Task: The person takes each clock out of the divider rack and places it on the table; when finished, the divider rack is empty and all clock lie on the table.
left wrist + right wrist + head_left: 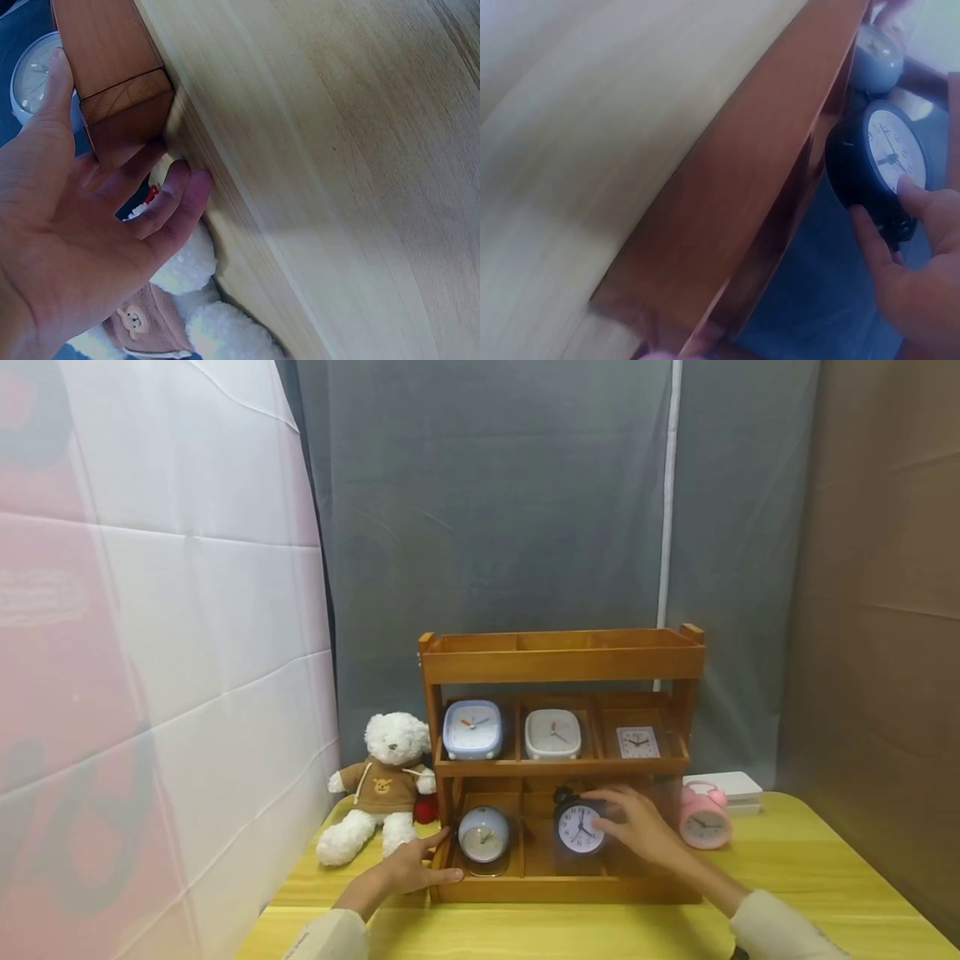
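My right hand pinches a round black alarm clock by its side, thumb on the white face. In the right wrist view, the thumb and a finger hold that clock tilted above the shelf's lower tier. A wooden three-tier shelf stands on the table. With thumb and fingers on either side of its lower left corner, my left hand grips the shelf. Beside the thumb, a round light-blue clock sits in the lower left compartment.
On the middle tier are a blue-rimmed clock, a white clock and a small square clock. A white teddy bear in a brown top sits left of the shelf. At the right are a pink alarm clock and a white box.
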`<state>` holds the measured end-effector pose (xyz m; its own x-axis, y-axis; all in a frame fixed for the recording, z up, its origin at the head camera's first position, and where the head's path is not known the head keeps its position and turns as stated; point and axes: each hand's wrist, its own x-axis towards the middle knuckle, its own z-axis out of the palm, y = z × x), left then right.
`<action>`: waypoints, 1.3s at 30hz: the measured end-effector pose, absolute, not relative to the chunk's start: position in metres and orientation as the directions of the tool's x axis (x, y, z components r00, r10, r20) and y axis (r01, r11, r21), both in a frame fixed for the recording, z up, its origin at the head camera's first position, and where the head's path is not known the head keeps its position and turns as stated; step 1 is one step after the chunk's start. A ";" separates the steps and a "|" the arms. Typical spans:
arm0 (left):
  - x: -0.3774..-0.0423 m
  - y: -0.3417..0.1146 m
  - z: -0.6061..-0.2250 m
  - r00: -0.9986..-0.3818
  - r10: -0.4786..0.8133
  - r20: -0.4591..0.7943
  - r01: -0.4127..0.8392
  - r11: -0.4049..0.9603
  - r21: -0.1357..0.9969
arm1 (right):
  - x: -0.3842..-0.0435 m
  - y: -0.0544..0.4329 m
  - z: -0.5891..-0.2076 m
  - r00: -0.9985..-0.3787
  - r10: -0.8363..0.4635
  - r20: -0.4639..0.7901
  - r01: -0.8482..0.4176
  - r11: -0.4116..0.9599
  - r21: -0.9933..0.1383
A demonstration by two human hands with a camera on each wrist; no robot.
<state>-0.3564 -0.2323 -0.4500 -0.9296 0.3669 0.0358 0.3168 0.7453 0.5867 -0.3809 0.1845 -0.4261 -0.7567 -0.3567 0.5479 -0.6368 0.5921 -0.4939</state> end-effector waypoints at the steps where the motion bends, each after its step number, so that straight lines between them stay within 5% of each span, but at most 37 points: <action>1: -0.356 -0.233 -0.450 -0.931 0.363 0.035 0.313 0.746 0.588 | -0.381 0.188 -0.426 -0.755 -0.354 0.552 -0.636 0.599 -0.487; 22: -0.359 -0.234 -0.453 -0.927 0.372 0.047 0.328 0.744 0.582 | -0.370 0.274 -0.416 -0.631 -0.443 0.637 -0.745 0.575 -0.339; 30: -0.359 -0.233 -0.453 -0.930 0.366 0.041 0.321 0.750 0.579 | -0.363 0.311 -0.414 -0.705 -0.395 0.589 -0.680 0.611 -0.405; 39: -0.360 -0.233 -0.453 -0.927 0.372 0.039 0.324 0.746 0.582 | -0.355 0.351 -0.423 -0.559 -0.389 0.732 -0.723 0.661 -0.201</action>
